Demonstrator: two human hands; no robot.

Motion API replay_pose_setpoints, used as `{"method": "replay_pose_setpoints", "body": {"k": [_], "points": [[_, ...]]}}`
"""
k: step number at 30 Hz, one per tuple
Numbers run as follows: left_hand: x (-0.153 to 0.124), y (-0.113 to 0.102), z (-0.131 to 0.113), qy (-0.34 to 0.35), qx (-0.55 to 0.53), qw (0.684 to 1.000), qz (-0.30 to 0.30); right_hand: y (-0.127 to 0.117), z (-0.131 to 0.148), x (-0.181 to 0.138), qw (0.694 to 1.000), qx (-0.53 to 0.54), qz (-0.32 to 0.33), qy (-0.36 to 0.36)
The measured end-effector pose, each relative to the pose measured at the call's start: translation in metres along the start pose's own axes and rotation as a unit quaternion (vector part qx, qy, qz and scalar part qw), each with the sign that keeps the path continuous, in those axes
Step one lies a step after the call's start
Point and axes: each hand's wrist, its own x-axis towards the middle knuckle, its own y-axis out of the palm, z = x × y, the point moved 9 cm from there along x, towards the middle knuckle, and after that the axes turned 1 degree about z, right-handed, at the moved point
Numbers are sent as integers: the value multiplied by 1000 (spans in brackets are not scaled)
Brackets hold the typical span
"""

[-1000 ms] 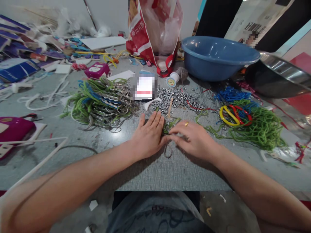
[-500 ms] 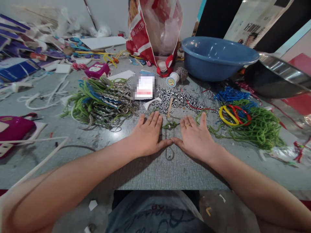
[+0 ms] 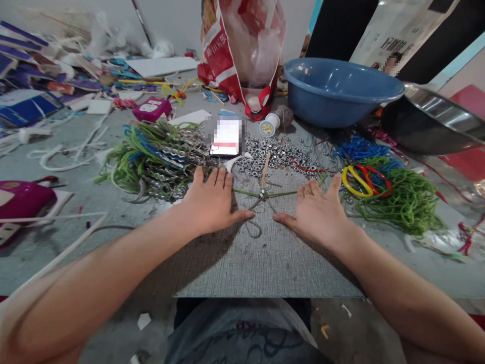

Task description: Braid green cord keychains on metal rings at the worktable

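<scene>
We have both hands spread flat over the bench (image 3: 235, 275), palms down, fingers stretched away from us, and thumbs pointing towards each other with a gap between the tips. Neither is closed in a grip. Between them a thin green cord (image 3: 282, 194) runs nearly straight from side to side, one end reaching the fingers of our left hand (image 3: 207, 205), the other those of our right hand (image 3: 321, 210). We cannot tell how firmly the fingertips press it down. Midway along the cord sits a small metal nut (image 3: 262, 193), and a grey string (image 3: 253, 231) comes from it towards us, curling into a loop on the bench near our left thumb.

Just beyond the nut we see a short wooden stick (image 3: 265, 169), with many loose nuts (image 3: 282, 151) scattered around and behind it. A phone (image 3: 228, 135) lies to their left, its screen blurred. Past our left hand rests a thick bundle of cords (image 3: 151, 156), green and blue, strung with metal. Near our right hand, scissors (image 3: 345, 181) with yellow and red handles lie against a heap of green cord (image 3: 415, 202). Behind them stands a blue basin (image 3: 333, 103).
</scene>
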Motion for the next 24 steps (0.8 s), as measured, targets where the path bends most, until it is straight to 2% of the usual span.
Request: {"method": "replay_pose_setpoints", "body": {"k": [3, 6, 9, 14, 18, 22, 24], "points": [[0, -14, -8, 32, -34, 998, -48, -11, 4, 2, 998, 31, -41, -25], [1, -28, -22, 98, -90, 986, -104, -22, 12, 7, 985, 126, -89, -73], [4, -29, -33, 148, -123, 973, -127, -23, 20, 10, 968, 186, -116, -118], [12, -17, -44, 169, -101, 972, -129, -15, 21, 15, 970, 184, -123, -103], [12, -16, -47, 173, -77, 973, -136, -11, 24, 16, 972, 169, -114, -113], [8, -12, -54, 191, -59, 975, -95, -11, 30, 15, 973, 154, -116, -129], [7, -8, -55, 179, -59, 979, -72, -11, 33, 13, 973, 144, -121, -136]]}}
